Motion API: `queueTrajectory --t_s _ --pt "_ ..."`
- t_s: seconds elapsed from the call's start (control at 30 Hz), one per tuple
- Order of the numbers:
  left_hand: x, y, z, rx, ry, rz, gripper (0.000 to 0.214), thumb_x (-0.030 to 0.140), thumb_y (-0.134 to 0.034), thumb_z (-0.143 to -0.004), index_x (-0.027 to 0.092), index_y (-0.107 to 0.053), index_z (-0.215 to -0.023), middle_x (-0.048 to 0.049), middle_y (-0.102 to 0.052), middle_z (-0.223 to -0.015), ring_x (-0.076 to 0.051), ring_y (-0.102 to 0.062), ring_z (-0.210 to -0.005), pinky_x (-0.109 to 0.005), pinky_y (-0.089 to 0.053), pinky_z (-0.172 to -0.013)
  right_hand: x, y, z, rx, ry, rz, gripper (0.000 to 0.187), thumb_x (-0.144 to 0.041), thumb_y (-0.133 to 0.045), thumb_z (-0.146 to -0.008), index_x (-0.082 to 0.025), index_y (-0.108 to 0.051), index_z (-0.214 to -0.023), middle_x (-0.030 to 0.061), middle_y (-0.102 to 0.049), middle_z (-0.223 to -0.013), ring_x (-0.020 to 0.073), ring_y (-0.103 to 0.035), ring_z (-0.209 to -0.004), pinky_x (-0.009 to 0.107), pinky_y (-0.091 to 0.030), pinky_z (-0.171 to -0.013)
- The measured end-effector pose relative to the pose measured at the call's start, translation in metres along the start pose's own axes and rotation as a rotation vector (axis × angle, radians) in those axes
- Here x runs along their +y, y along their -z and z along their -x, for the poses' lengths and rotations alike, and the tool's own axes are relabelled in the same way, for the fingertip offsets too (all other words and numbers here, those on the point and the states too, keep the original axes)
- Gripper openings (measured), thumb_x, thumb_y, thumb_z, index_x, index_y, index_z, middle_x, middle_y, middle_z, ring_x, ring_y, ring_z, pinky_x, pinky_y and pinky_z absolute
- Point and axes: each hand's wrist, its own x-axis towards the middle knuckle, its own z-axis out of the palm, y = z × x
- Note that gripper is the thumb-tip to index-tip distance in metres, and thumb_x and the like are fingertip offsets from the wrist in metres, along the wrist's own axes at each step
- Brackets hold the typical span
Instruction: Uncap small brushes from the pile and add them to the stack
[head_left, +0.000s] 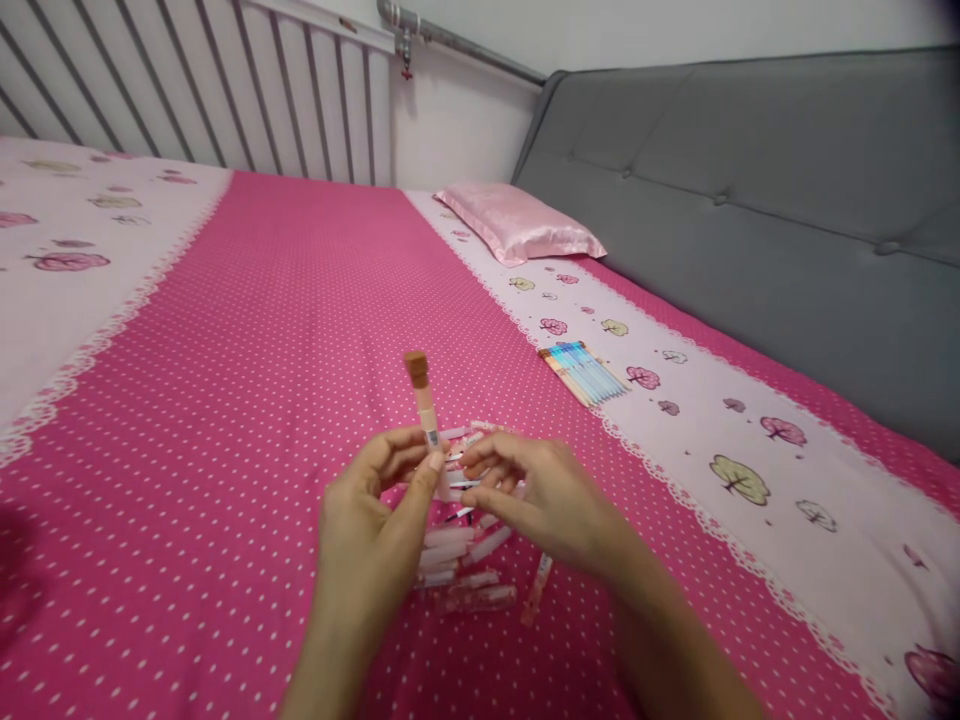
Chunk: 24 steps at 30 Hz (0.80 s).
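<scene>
My left hand point(375, 520) pinches a slim pale pink pen point(426, 412) and holds it upright, its brown cap on top. My right hand point(536, 495) is just to the right, fingers curled in a pinch near the pen's lower end; I cannot make out what is between them. Beneath both hands a heap of several similar pink pens point(469, 560) lies on the pink polka-dot bedsheet point(247, 380).
A bundle of blue-tipped pens point(585, 372) lies further back on the right, on the sheet's pale floral border. A pink satin pillow point(517, 222) sits at the head by the grey padded headboard point(750, 220). A striped wall panel stands at the back left.
</scene>
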Motion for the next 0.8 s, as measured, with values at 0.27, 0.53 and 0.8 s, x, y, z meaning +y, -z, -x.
queueTrajectory --t_s 0.27,0.53,0.8 --pt "0.0015 -0.0007 0.0001 0.118 0.016 0.089 0.032 0.038 -0.073 -0.069 0.017 -0.061 -0.091 -0.0043 -0.068 -0.085 -0.018 -0.065 -0.078 -0.03 -0.051 -0.07 0.0046 -0.0111 -0.0062 -0.046 -0.029 -0.093 0.012 -0.017 -0.067 -0.077 -0.016 -0.064 -0.089 0.002 -0.068 -0.086 0.012 -0.062 -0.074 0.022 -0.049 -0.064" --pt "0.0007 -0.0001 -0.0003 0.078 -0.017 0.108 0.028 0.038 -0.068 -0.076 0.019 -0.06 -0.096 -0.0038 -0.068 -0.092 -0.02 -0.064 -0.089 -0.03 -0.051 -0.075 0.0019 -0.0108 -0.0058 -0.082 -0.056 -0.143 0.01 -0.021 -0.067 -0.077 -0.017 -0.067 -0.087 0.0011 -0.069 -0.082 0.0119 -0.062 -0.071 0.023 -0.048 -0.062" --pt "0.0056 -0.0004 0.0028 -0.087 0.023 0.179 0.025 0.032 -0.059 -0.084 0.02 -0.06 -0.106 -0.0055 -0.068 -0.104 -0.02 -0.062 -0.099 -0.03 -0.05 -0.081 0.0026 -0.0112 -0.0054 -0.063 0.014 -0.12 0.017 -0.027 -0.062 -0.083 -0.021 -0.069 -0.096 0.0007 -0.07 -0.085 0.0132 -0.062 -0.073 0.024 -0.046 -0.061"
